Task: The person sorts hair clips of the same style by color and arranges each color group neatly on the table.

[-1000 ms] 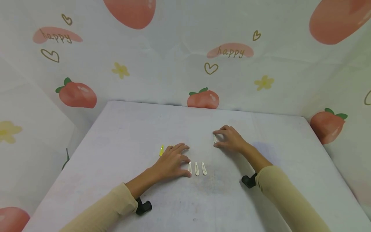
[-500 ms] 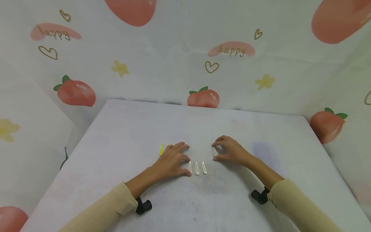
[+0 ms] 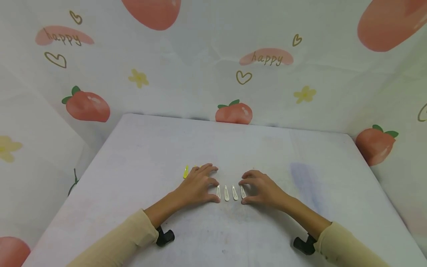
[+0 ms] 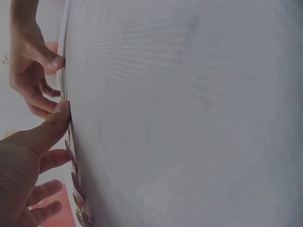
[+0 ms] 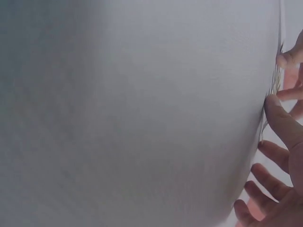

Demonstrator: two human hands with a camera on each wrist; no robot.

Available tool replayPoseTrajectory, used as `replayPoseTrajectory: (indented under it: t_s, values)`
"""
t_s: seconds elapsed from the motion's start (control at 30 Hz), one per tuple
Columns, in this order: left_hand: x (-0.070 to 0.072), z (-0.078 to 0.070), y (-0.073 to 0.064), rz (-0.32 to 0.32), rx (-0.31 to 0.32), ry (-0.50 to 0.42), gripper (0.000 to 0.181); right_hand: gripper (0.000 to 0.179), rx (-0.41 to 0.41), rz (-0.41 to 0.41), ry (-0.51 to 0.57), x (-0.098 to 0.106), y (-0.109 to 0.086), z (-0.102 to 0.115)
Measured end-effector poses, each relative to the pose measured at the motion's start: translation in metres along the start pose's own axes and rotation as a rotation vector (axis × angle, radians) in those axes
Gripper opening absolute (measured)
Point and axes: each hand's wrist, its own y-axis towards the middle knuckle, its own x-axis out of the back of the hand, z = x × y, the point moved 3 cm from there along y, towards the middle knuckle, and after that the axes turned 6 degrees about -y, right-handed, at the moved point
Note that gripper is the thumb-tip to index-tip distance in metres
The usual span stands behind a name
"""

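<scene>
Four would-be neighbours form a row of slim white hair clips, among them two middle ones, a left-middle clip [image 3: 226, 193] and a right-middle clip [image 3: 235, 193], lying flat on the table. At the row's left end, my left hand [image 3: 197, 186] holds a white hair clip [image 3: 218, 192] between thumb and index finger, one at each end. My right hand [image 3: 267, 189] pinches the right-end white hair clip [image 3: 243, 192] the same way, at table level. Beyond the left hand lies a yellow hair clip [image 3: 185, 172]; more clips [image 4: 78, 184] near that hand are partly hidden by it in the head view.
The white table [image 3: 160, 141] extends around both hands. A printed cloth [image 3: 186, 74] with peaches and hearts hangs behind it. Black wrist cameras sit under both sleeves, the left camera [image 3: 165, 237] and the right camera [image 3: 304, 245].
My right hand has come toward me and slightly left, bringing its white hair clip from farther back to the row's right end. The left hand has stayed in place.
</scene>
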Motion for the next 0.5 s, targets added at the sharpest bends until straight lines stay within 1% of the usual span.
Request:
replayPoseTrajectory:
  t_s: [0.2, 0.37, 0.5]
  values:
    - [-0.0016, 0.0010, -0.0008, 0.008, -0.015, -0.013, 0.048, 0.051, -0.040, -0.007, -0.027, -0.0043, -0.0026, 0.0030]
    - [0.0001, -0.0005, 0.0007, 0.016, -0.031, 0.005, 0.049, 0.053, -0.051, -0.015, -0.039, -0.0023, -0.0025, 0.0027]
    - [0.0020, -0.0013, 0.0026, 0.031, -0.039, 0.006, 0.048, 0.060, -0.071, 0.001, -0.034, 0.0007, -0.0024, 0.0008]
